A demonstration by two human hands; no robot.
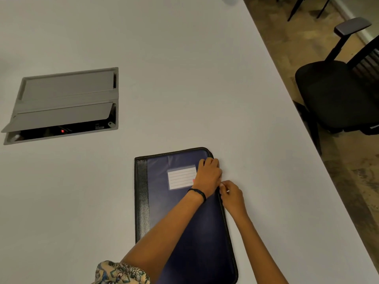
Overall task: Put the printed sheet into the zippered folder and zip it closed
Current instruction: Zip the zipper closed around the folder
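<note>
The zippered folder (176,203) lies closed and flat on the white table, dark blue with a black spine on the left and a lined white label (181,177) on its cover. My left hand (209,177) presses down on the cover near the folder's upper right edge. My right hand (231,195) sits just outside the right edge, fingers pinched at the zipper track, where a small pale bit shows between the fingertips. The printed sheet is not visible.
A grey recessed power box (61,105) with its lid partly raised is set into the table (184,78) at the left. The table's right edge runs diagonally. A black office chair (336,95) stands on the floor beyond it.
</note>
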